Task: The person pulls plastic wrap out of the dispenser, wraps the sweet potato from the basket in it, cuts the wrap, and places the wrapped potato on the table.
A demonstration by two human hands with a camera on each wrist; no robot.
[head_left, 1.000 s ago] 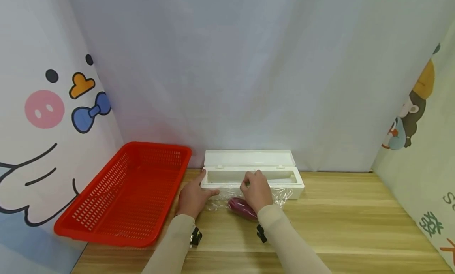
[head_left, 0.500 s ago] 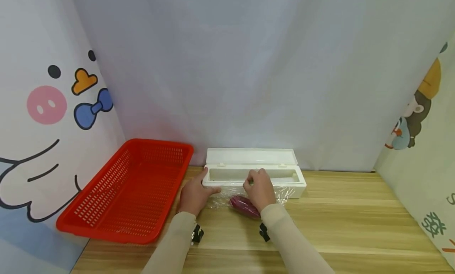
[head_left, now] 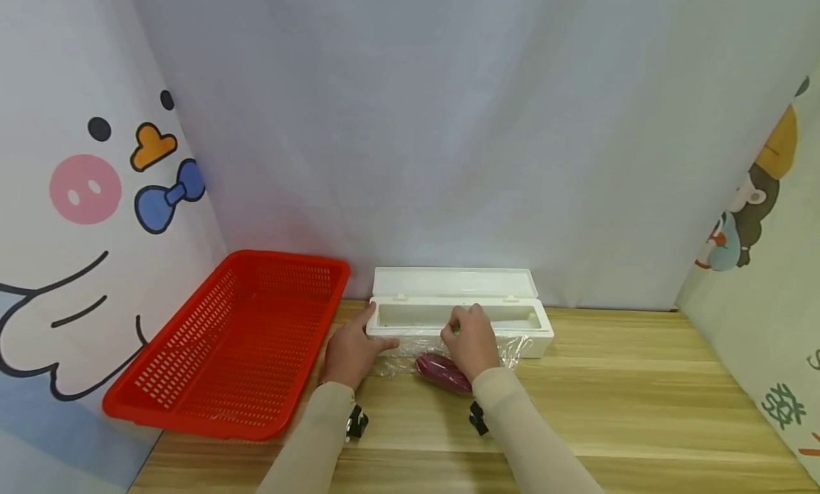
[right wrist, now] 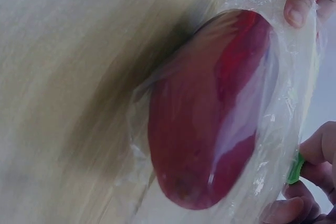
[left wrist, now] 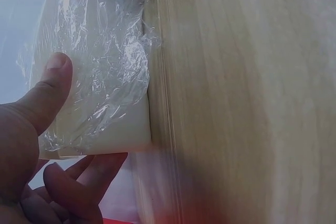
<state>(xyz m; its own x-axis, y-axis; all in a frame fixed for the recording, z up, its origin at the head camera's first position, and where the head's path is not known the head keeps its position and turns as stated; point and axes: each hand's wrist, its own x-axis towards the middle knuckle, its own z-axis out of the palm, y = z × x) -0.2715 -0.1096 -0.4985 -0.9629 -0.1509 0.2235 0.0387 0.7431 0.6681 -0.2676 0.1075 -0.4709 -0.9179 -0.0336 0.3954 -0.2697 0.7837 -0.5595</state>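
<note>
A white lidded box (head_left: 538, 345), a cling film dispenser, lies lengthwise at the back of the table with its lid raised. My left hand (head_left: 349, 353) grips its left end, thumb on the front face and fingers around the end. With finger and thumb, my right hand (head_left: 472, 343) pinches a small green slider (right wrist: 296, 169) at the box's front edge. Clear cling film (left wrist: 123, 69) hangs over the front face, crinkled. It covers a purple eggplant (head_left: 442, 373), which hangs or lies just before the box, partly hidden by my right hand in the head view.
Left of the box stands a red perforated plastic basket (head_left: 256, 344). A grey curtain (head_left: 448, 138) hangs close behind the raised lid. Wooden tabletop (head_left: 640, 394) extends to the right, up to a printed side panel (head_left: 762, 323).
The head view has shifted slightly. Both hands keep their holds, and box, film and eggplant show no clear movement relative to one another.
</note>
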